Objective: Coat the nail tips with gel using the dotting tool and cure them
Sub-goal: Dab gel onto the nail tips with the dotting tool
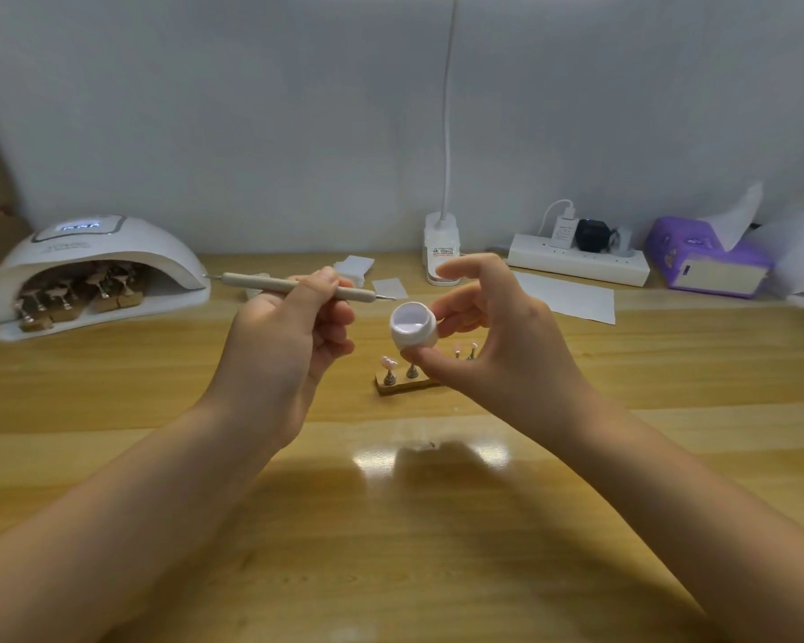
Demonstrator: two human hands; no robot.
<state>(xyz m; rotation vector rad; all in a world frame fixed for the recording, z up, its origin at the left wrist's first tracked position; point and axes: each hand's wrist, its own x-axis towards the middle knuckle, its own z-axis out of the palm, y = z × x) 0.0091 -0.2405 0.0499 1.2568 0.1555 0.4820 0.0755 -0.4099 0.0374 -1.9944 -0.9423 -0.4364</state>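
My left hand (293, 331) grips a beige dotting tool (261, 281), held level with its metal tip pointing right, just short of the pot's rim. My right hand (493, 336) pinches a small open white gel pot (413, 327) between thumb and fingers, tilted toward me above the table. Below the pot a wooden stand (407, 385) carries nail tips on metal posts; one pink tip (387, 362) shows at its left end, and my right hand hides part of the stand. A white curing lamp (94, 271) at the back left has its display lit and holds more stands with tips inside.
A white lamp base (442, 248) with a gooseneck stands at the back centre. White paper squares (565, 297) lie behind my hands. A power strip (576, 262) with chargers and a purple tissue box (706, 262) sit at the back right. A wall closes the table's far edge.
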